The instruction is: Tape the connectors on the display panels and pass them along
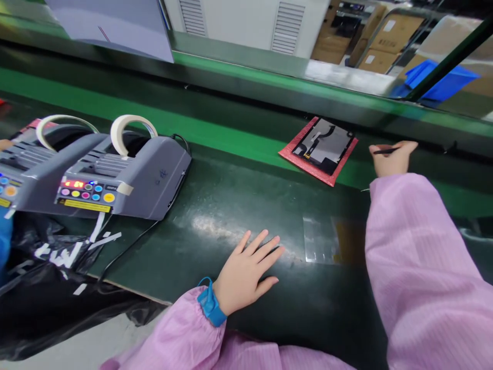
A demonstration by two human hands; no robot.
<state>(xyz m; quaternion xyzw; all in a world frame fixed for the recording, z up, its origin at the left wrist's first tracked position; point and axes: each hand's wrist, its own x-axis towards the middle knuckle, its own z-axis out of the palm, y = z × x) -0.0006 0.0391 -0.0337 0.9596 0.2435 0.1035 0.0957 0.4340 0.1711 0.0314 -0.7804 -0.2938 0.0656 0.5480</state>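
My left hand (246, 272) lies with fingers spread over the dark green bench top (231, 200), a blue wrist strap (211, 304) at its cuff. Farther off on the right, my right hand (393, 158) is closed around a thin black stick-like tool (386, 151); its exact kind is too small to make out. To the left of that hand, a flat panel (326, 141) with a silver-grey back and black flex strips rests on a red bubble-wrap pouch (295, 160). A clear plastic film (320, 240) lies between my two arms, beside an amber patch.
Two grey tape dispensers (154, 180) with white tape rolls stand on the left, a black cable running from one. White tape scraps (67, 254) cling to a black plastic bag (50, 303) at the bench edge. A person's hand (5, 145) shows at far left.
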